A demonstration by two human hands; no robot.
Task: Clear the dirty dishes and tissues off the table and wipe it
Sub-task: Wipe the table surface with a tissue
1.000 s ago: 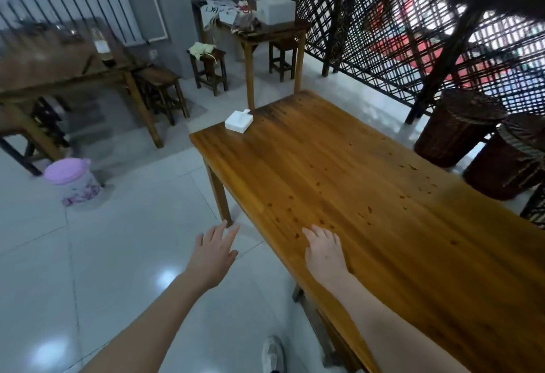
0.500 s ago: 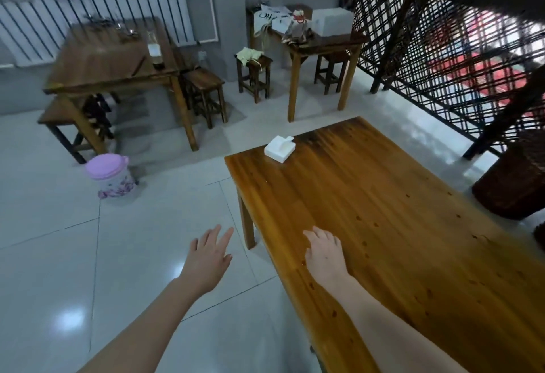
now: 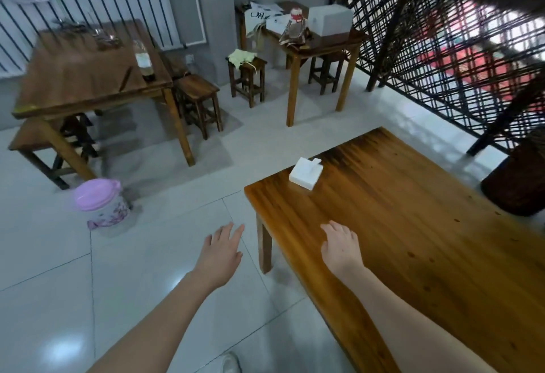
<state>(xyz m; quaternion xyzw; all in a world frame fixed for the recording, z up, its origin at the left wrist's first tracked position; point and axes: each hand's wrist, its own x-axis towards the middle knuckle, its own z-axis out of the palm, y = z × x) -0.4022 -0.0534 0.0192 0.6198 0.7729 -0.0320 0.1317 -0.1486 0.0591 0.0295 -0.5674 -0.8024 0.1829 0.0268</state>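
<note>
The fingers (image 3: 233, 229) of the left hand (image 3: 221, 251) are straight and slightly spread, palm down, and hold nothing. This hand hangs over the tiled floor (image 3: 147, 269), just beside the near corner leg of the bench (image 3: 413, 225). The fingers (image 3: 331, 229) of the right hand (image 3: 342, 247) are relaxed and a little bent, also palm down and holding nothing. This hand lies over the bench top close to its left edge; whether it touches the wood or hovers just above it cannot be told. Both bare forearms reach in from the bottom of the view, and the tip of a shoe (image 3: 231, 364) shows between them.

A white tissue box (image 3: 306, 172) sits flat near the far left corner of the bench, well ahead of the right hand, with a sheet poking up from its top. The wood around it is darker than the rest.

On the floor to the left stands a small bin (image 3: 98, 203) with a pink lid. Behind it is a second wooden table (image 3: 82, 77) with a bottle (image 3: 143, 61) near its right edge and some blurred small items at its far side. Stools (image 3: 199, 98) stand beside it, one with a pale cloth (image 3: 241, 56) on its seat. A third table (image 3: 321, 45) at the back carries a white box (image 3: 330, 20) and papers. A dark lattice screen (image 3: 442, 63) runs along the right, with a woven basket (image 3: 519, 184) at its foot.
</note>
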